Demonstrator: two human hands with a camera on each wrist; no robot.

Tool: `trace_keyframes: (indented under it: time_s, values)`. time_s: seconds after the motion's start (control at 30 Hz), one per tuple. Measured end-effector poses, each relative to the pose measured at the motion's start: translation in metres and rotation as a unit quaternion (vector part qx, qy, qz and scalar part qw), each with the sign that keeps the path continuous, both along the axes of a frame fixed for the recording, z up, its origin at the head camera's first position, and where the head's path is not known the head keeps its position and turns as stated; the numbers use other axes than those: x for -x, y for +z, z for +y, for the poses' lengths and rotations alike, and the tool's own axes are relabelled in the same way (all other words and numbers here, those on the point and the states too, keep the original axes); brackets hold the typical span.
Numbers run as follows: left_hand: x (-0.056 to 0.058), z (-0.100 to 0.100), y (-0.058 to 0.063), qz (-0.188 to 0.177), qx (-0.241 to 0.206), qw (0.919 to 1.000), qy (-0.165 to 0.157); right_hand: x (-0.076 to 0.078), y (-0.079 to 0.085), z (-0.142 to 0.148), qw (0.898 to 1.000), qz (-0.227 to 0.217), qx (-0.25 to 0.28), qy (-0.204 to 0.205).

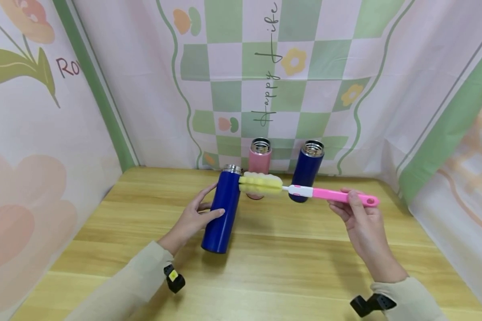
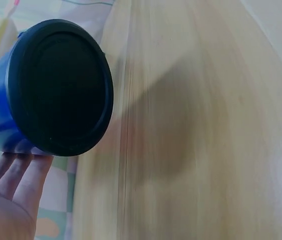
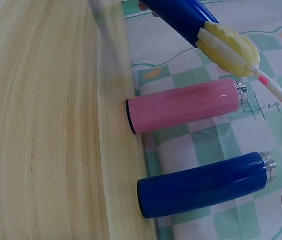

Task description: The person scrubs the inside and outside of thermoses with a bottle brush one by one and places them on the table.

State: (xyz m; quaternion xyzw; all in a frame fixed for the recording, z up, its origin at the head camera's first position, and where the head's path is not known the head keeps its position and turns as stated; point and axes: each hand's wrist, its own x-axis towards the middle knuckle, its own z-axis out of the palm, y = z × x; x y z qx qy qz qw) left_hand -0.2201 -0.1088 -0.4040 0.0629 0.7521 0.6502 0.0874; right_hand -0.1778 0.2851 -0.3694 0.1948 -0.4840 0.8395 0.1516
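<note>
The yellow sponge brush head (image 1: 261,182) blocks before the pink cylindrical metal bottle (image 1: 259,161). Right of this bottle, a gap is free.

And it's 2 blue bottles (image 1: 226,191) on show, plus 1 pink bottle (image 1: 260,162), so the bottle count stands at 3! Steel necks (image 1: 231,169)? 3 of those too, 1 per bottle. Over to the brushes: just 1 brush (image 1: 309,191), with 1 sponge head (image 1: 261,183) and 1 handle (image 1: 333,195). Hands now: 1 left hand (image 1: 197,216), 1 right hand (image 1: 361,223), 2 in all, matched by 2 sleeves (image 1: 140,272) and 2 black wrist devices (image 1: 174,280). There's 1 worktop (image 1: 285,267), and 2 yellow flowers (image 1: 301,61) on the checked print!
</note>
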Motion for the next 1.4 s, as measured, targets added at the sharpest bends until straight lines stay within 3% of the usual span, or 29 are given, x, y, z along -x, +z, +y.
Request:
trace_keyframes:
  time_s: [0.3,0.63,1.07,1.4]
  values:
    - [0.002,0.003,0.000,0.004,-0.036,0.9993,0.008,-0.002,-0.002,-0.001,0.999,-0.020,-0.041,0.022]
    - [0.004,-0.003,-0.003,0.018,-0.075,0.9961,0.042,-0.005,-0.006,-0.003,0.992,-0.010,-0.084,0.093]
    - [0.008,-0.008,-0.001,0.003,-0.111,0.9918,0.064,-0.007,-0.012,0.001,0.985,-0.023,-0.138,0.104]
    - [0.006,-0.006,0.000,-0.002,-0.117,0.9919,0.047,-0.007,-0.011,-0.002,0.987,-0.024,-0.124,0.100]
